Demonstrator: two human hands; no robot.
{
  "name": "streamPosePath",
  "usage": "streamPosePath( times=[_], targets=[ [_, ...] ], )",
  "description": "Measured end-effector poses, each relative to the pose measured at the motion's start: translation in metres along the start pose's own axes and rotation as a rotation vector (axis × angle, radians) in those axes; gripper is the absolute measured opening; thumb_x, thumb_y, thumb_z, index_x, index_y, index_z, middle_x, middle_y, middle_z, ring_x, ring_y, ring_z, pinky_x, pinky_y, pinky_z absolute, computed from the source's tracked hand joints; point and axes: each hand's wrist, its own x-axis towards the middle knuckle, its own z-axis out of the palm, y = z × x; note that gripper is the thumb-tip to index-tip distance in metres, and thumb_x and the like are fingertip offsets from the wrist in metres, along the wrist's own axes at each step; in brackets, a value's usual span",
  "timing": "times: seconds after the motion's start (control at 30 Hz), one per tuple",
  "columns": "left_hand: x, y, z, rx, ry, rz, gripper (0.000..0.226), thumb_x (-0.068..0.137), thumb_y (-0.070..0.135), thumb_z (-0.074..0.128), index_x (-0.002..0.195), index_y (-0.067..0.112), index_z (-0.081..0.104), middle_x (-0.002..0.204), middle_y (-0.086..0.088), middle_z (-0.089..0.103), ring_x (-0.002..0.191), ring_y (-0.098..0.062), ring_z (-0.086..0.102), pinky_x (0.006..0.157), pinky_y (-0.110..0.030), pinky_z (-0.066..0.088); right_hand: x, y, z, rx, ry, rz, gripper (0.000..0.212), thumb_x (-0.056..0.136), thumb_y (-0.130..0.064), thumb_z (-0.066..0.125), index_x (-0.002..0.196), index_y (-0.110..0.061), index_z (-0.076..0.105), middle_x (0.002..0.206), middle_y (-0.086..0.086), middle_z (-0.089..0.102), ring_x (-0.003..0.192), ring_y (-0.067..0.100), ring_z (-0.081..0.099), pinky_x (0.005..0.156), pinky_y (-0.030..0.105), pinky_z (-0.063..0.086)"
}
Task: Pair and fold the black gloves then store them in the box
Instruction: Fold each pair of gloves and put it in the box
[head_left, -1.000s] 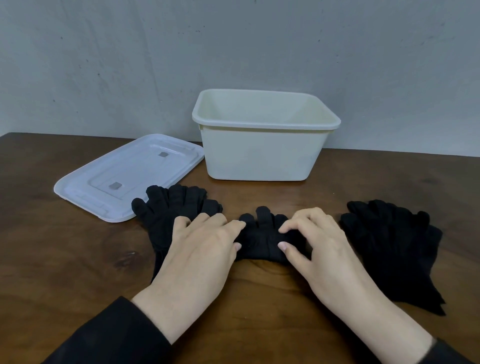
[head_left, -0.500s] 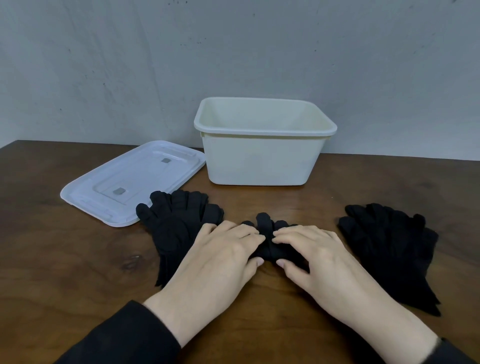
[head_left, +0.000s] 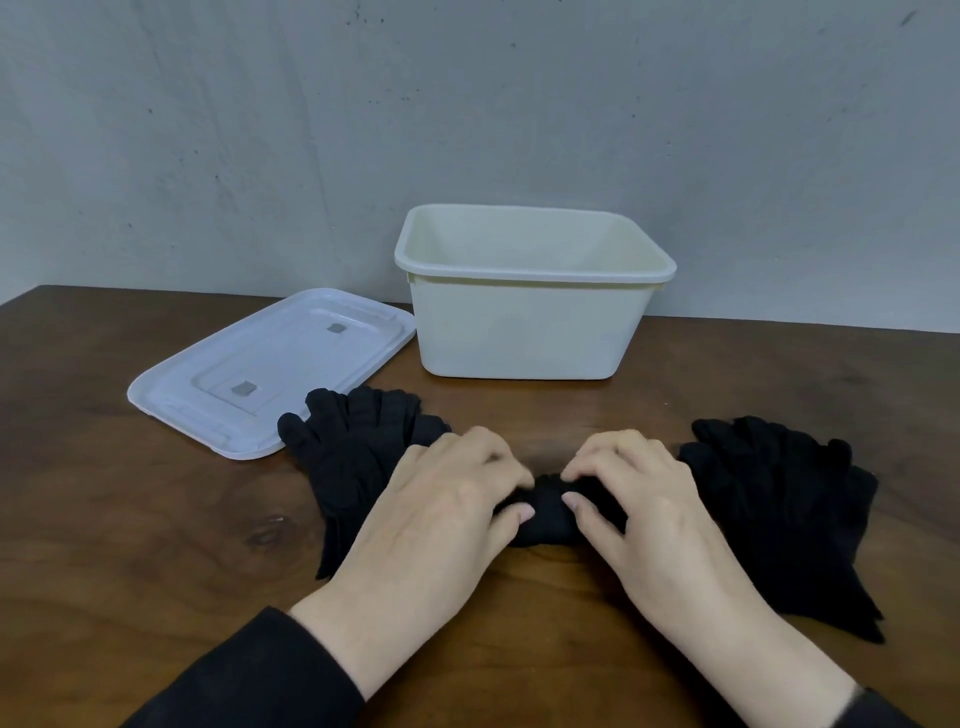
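Gloves sit bundled under my curled left hand and right hand; loosen either grip and the fold springs open.

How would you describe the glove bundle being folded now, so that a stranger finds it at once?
Start at the cream box near the wall and come straight toward the camera. The bundle lies on the table between the two hands, the left hand and right hand gripping it. Unlike the flat glove piles on either side, it is small and rolled.

You see a wooden table set against a grey wall; black sleeves cover both forearms.
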Motion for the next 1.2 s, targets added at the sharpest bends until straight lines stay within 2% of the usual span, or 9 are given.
streamPosePath(
  times=[0.13,0.23,0.33,0.57,0.7,0.87,1.03,1.13,1.2],
  targets=[
    [-0.001,-0.006,0.009,0.051,-0.043,0.048,0.029,0.090,0.043,0.052,0.106,0.034,0.075,0.105,0.017,0.068,0.092,-0.008,0.061,0.080,-0.031,0.051,-0.003,0.000,0.006,-0.036,-0.002,-0.123,0.025,0.082,-0.004,0.065,0.101,-0.015,0.076,0.108,-0.005,0.070,0.103,0.015,0.066,0.092,0.027,0.047],
    [0.000,-0.009,0.014,0.051,-0.038,0.060,0.033,0.090,0.043,0.045,0.096,0.033,0.077,0.096,0.016,0.072,0.084,-0.009,0.065,0.071,-0.032,0.055,-0.008,-0.002,0.005,-0.081,-0.115,-0.150,0.036,0.088,-0.029,0.061,0.121,-0.018,0.070,0.128,-0.008,0.066,0.123,0.005,0.057,0.112,0.027,0.032],
    [0.001,-0.010,0.016,0.042,-0.049,0.072,0.042,0.093,0.044,0.034,0.101,0.034,0.075,0.100,0.015,0.071,0.088,-0.009,0.063,0.074,-0.033,0.054,-0.010,-0.003,0.004,-0.152,-0.220,-0.177,0.050,0.089,-0.042,0.062,0.136,-0.026,0.057,0.139,-0.013,0.056,0.132,0.000,0.048,0.114,0.026,0.034],
    [0.004,-0.029,-0.021,-0.099,0.158,-0.095,0.034,0.096,0.049,0.044,0.113,0.035,0.069,0.112,0.022,0.065,0.105,0.001,0.054,0.093,-0.018,0.037,-0.006,-0.012,0.003,-0.186,-0.180,-0.115,0.056,0.063,-0.024,0.091,0.115,-0.030,0.071,0.119,-0.015,0.069,0.108,0.003,0.065,0.093,0.020,0.045],
    [0.006,-0.061,-0.028,-0.196,0.257,-0.274,0.028,0.096,0.043,0.047,0.108,0.033,0.070,0.100,0.023,0.064,0.094,0.005,0.051,0.078,-0.003,0.033,-0.007,-0.013,-0.005,-0.190,-0.192,-0.078,0.058,0.062,-0.018,0.090,0.114,-0.035,0.069,0.113,-0.021,0.069,0.103,-0.001,0.065,0.089,0.017,0.045],
    [0.010,-0.070,-0.018,-0.260,0.200,-0.294,0.026,0.097,0.042,0.047,0.096,0.030,0.071,0.085,0.020,0.061,0.087,0.002,0.055,0.077,-0.011,0.040,0.016,-0.008,-0.038,-0.099,-0.068,0.024,0.053,0.077,-0.011,0.078,0.116,-0.043,0.064,0.112,-0.031,0.063,0.104,-0.003,0.061,0.094,0.019,0.047],
    [0.012,-0.073,-0.013,-0.322,0.177,-0.289,0.026,0.096,0.044,0.047,0.091,0.031,0.069,0.083,0.017,0.061,0.085,-0.001,0.056,0.077,-0.022,0.046,0.094,-0.025,-0.092,-0.026,0.035,0.131,0.031,0.087,-0.019,0.066,0.105,-0.044,0.061,0.077,-0.027,0.064,0.072,-0.005,0.059,0.058,0.013,0.041],
    [0.014,-0.078,-0.011,-0.305,0.204,-0.303,0.024,0.096,0.043,0.049,0.087,0.031,0.068,0.079,0.017,0.059,0.081,-0.001,0.056,0.073,-0.021,0.046,0.158,-0.023,-0.100,-0.052,0.035,0.097,0.021,0.091,-0.020,0.062,0.103,-0.037,0.060,0.085,-0.010,0.066,0.073,0.009,0.058,0.060,0.030,0.044],
    [0.015,-0.082,-0.010,-0.293,0.224,-0.309,0.022,0.095,0.042,0.051,0.085,0.032,0.067,0.076,0.017,0.058,0.078,-0.001,0.055,0.069,-0.019,0.044,0.201,-0.020,-0.092,-0.067,0.024,0.074,0.015,0.089,-0.019,0.063,0.099,-0.031,0.062,0.090,-0.007,0.063,0.074,0.014,0.055,0.058,0.026,0.039]
  ],
)
